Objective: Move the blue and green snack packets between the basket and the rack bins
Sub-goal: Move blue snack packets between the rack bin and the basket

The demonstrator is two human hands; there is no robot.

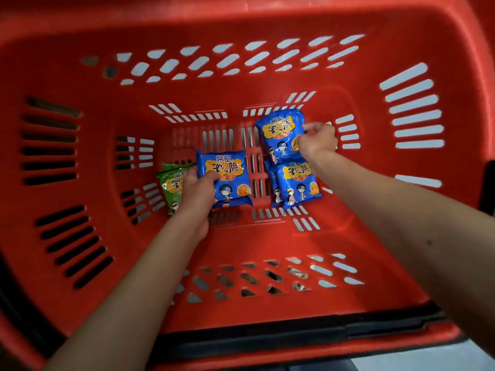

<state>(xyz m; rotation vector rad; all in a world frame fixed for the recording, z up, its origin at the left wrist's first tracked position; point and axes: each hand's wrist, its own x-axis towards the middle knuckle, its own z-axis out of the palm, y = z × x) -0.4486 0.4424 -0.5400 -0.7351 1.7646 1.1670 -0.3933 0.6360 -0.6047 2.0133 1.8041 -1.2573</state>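
Both my arms reach down into a deep red plastic basket (241, 245). My left hand (197, 195) grips the left edge of a blue snack packet (227, 178) near the basket's middle. My right hand (317, 141) pinches the right edge of a second blue packet (281, 135) toward the far right of the floor. A third blue packet (298, 184) lies flat just in front of that one, with another blue edge showing under its left side. Green packets (171, 183) lie at the left, partly hidden behind my left hand.
The basket's slotted red walls rise steeply on all sides around the packets. A black handle bar (267, 341) runs along the near rim. No rack bins are in view.
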